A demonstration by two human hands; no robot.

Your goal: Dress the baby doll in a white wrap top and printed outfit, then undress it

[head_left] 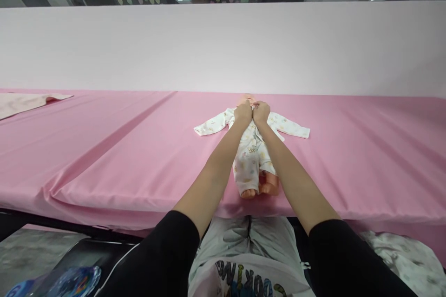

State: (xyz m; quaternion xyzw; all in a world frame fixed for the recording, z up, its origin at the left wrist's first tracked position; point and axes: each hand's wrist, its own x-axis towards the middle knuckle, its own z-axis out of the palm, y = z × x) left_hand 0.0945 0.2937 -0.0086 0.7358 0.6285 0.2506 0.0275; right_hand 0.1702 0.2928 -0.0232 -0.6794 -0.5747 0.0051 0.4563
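A baby doll (270, 184) lies on its back on the pink-covered table, feet toward me, in a white patterned baby outfit (249, 155). The sleeves spread out flat to both sides. My left hand (243, 111) and my right hand (261, 112) meet at the collar below the doll's head (248, 98). Both are closed, with fingers pinching the outfit's neckline. My hands partly cover the head and upper chest. One trouser leg reaches the foot, while the other leg is bare below the knee.
The pink sheet (132, 162) has folds. A pale cloth (24, 102) lies at the far left. A white wall (209, 46) rises behind the table. White patterned fabric (407, 260) sits low at the right. A dark seat (90, 255) with a colourful package (75, 280) is at lower left.
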